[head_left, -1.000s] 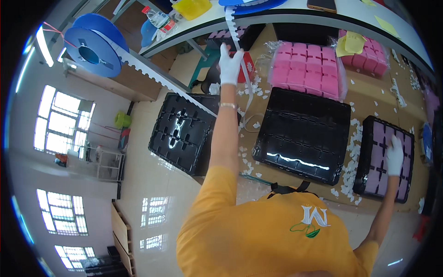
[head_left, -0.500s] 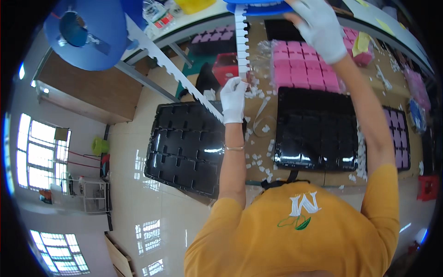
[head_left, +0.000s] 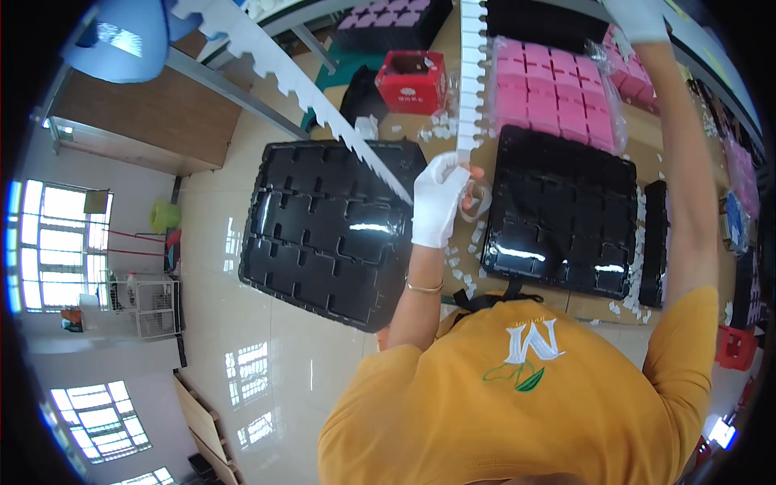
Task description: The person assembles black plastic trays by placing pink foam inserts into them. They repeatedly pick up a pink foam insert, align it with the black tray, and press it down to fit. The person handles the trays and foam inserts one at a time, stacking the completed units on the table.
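My left hand (head_left: 436,202), in a white glove with bare fingertips, pinches a white notched strip (head_left: 471,81). One length of the strip runs up from the fingers to the top edge. Another length of notched strip (head_left: 299,85) slants from the upper left down to behind this hand. A thin curled ribbon (head_left: 478,202) hangs by the fingertips. My right hand (head_left: 637,18), also white-gloved, is raised at the upper right edge; its fingers lie out of view. Below and between the arms are two black moulded trays, the left tray (head_left: 323,234) and the right tray (head_left: 562,214).
A blue reel (head_left: 121,44) hangs at the upper left. Behind the trays stand a red box (head_left: 411,85) and pink foam blocks (head_left: 550,89) in clear wrap. Small white scraps litter the brown surface. A grey metal bar (head_left: 234,93) crosses at left.
The view has shifted down and left. My right hand has moved up and right, partly out of view. My left hand still grips the strip, and the blue piece at the top centre has left view.
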Demonstrator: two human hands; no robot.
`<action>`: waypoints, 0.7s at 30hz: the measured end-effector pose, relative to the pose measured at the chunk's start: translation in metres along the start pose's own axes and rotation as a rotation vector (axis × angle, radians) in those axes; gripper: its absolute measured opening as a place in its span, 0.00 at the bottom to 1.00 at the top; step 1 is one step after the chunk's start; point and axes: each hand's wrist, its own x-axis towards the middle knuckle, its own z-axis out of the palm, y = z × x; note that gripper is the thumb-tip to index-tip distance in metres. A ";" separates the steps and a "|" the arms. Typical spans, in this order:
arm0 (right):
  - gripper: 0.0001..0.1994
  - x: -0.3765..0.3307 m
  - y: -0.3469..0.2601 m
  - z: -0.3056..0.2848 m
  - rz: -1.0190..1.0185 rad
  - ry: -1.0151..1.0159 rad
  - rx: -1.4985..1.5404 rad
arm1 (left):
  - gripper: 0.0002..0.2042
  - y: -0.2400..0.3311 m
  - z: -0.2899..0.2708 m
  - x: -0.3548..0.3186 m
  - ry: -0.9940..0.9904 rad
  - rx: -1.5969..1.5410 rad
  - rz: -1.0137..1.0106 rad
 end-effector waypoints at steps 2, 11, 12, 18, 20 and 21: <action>0.17 -0.073 -0.011 -0.021 -0.122 -0.382 -0.306 | 0.09 0.000 0.007 -0.010 0.019 -0.016 -0.011; 0.13 -0.192 -0.172 -0.025 1.165 -0.678 1.322 | 0.09 -0.012 0.021 -0.022 0.108 0.017 0.066; 0.13 -0.191 -0.176 -0.025 1.176 -0.666 1.311 | 0.09 -0.013 0.021 -0.022 0.106 0.013 0.081; 0.12 -0.188 -0.178 -0.020 1.104 -0.577 1.232 | 0.09 -0.013 0.023 -0.019 0.113 0.120 0.201; 0.13 -0.186 -0.180 -0.019 1.175 -0.641 1.246 | 0.09 -0.019 0.022 -0.017 0.171 0.305 0.397; 0.13 -0.185 -0.181 -0.018 1.210 -0.674 1.253 | 0.08 -0.024 0.018 -0.011 0.227 0.471 0.559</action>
